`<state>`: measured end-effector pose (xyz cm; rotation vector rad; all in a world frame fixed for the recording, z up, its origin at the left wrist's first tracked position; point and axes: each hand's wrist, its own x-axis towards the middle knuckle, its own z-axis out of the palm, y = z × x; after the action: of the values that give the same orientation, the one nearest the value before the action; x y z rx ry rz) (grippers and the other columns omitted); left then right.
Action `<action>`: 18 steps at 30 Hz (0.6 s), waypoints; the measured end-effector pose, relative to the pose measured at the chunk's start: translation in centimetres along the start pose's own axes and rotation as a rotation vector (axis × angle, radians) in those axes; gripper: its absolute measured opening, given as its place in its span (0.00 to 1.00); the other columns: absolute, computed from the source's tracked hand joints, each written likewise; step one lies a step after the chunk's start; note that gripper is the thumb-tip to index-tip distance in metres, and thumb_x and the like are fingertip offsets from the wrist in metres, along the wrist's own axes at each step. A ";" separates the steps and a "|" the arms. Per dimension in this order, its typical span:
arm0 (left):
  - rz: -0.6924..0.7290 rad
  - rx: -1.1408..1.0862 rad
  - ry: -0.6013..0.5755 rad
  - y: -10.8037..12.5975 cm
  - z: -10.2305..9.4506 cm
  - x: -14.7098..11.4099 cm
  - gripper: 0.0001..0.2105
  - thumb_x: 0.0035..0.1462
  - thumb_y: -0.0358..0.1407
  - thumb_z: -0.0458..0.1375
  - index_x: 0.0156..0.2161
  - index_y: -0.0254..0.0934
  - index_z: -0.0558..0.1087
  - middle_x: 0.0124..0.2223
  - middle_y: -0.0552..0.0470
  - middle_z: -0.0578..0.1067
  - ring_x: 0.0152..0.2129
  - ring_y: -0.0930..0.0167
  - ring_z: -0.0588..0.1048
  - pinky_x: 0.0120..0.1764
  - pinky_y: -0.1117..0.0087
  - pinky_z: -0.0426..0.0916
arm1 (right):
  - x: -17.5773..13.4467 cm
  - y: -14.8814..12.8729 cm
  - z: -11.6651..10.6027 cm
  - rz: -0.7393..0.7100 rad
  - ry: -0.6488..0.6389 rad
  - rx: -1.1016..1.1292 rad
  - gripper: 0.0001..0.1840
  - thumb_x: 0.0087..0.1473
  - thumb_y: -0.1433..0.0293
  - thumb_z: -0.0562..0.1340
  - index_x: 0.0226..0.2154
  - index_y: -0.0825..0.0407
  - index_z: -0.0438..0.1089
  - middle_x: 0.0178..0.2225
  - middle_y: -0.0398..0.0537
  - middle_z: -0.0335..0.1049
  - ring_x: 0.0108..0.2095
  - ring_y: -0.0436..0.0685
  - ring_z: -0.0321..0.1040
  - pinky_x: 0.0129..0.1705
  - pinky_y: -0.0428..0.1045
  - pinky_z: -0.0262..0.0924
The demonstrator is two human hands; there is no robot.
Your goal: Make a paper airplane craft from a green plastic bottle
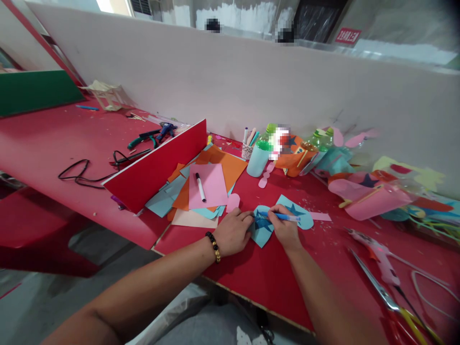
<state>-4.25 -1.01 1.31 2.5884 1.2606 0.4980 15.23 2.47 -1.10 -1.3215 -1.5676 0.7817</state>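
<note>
Two hands, slim pen, starred paper cutouts

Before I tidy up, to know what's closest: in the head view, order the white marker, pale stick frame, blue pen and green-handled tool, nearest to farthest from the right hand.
1. Blue pen: in the right hand.
2. White marker: left, on pink paper.
3. Green-handled tool: farther left, beyond the red divider.
4. Pale stick frame: far left, near the partition.
</note>
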 end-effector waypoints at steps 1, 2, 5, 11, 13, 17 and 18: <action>0.000 -0.004 -0.002 0.0 0.0 0.0 0.12 0.56 0.30 0.56 0.46 0.34 0.67 0.55 0.45 0.69 0.45 0.63 0.68 0.51 0.62 0.61 | 0.0 0.0 0.0 0.003 0.007 -0.003 0.07 0.51 0.67 0.58 0.24 0.49 0.63 0.21 0.39 0.62 0.24 0.52 0.60 0.27 0.47 0.55; -0.001 -0.008 -0.004 0.0 0.0 0.0 0.12 0.56 0.30 0.55 0.46 0.34 0.67 0.55 0.45 0.69 0.45 0.64 0.68 0.51 0.61 0.61 | -0.1 0.0 -0.1 0.004 0.018 -0.008 0.07 0.51 0.68 0.58 0.23 0.49 0.62 0.20 0.39 0.61 0.23 0.52 0.60 0.27 0.47 0.55; -0.007 -0.012 -0.008 0.1 0.0 -0.1 0.12 0.56 0.30 0.56 0.46 0.35 0.67 0.55 0.45 0.69 0.45 0.63 0.68 0.51 0.61 0.61 | -0.1 -0.2 -0.1 -0.001 0.027 -0.003 0.08 0.51 0.68 0.58 0.22 0.49 0.62 0.20 0.39 0.60 0.23 0.52 0.59 0.27 0.47 0.54; -0.010 0.020 -0.016 0.1 -0.1 -0.1 0.11 0.57 0.32 0.55 0.46 0.35 0.67 0.55 0.46 0.69 0.44 0.64 0.67 0.51 0.62 0.61 | 0.2 -0.3 0.1 -0.006 0.009 0.013 0.06 0.51 0.67 0.59 0.25 0.50 0.64 0.22 0.40 0.63 0.25 0.52 0.61 0.28 0.47 0.56; -0.009 0.030 -0.018 0.1 -0.1 0.0 0.11 0.57 0.32 0.55 0.46 0.35 0.67 0.56 0.47 0.69 0.44 0.64 0.67 0.51 0.62 0.61 | 0.1 -0.2 0.1 -0.004 0.023 0.004 0.07 0.50 0.68 0.59 0.23 0.50 0.63 0.21 0.39 0.62 0.24 0.51 0.60 0.27 0.47 0.55; -0.014 0.034 -0.015 0.1 -0.1 0.0 0.11 0.56 0.31 0.55 0.46 0.35 0.68 0.56 0.48 0.69 0.43 0.64 0.68 0.50 0.63 0.62 | -0.1 0.1 -0.1 -0.016 0.053 -0.008 0.08 0.49 0.71 0.57 0.21 0.49 0.60 0.18 0.38 0.58 0.22 0.51 0.57 0.26 0.47 0.53; -0.014 0.033 -0.014 0.1 -0.1 0.0 0.11 0.56 0.31 0.55 0.46 0.35 0.68 0.56 0.48 0.69 0.43 0.64 0.68 0.50 0.63 0.62 | -0.1 0.1 -0.1 -0.019 0.051 -0.002 0.08 0.50 0.70 0.57 0.21 0.49 0.61 0.19 0.38 0.58 0.22 0.51 0.57 0.26 0.47 0.53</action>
<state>-4.23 -1.10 1.45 2.6035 1.2922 0.4592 15.39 2.39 -1.15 -1.3167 -1.5382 0.7295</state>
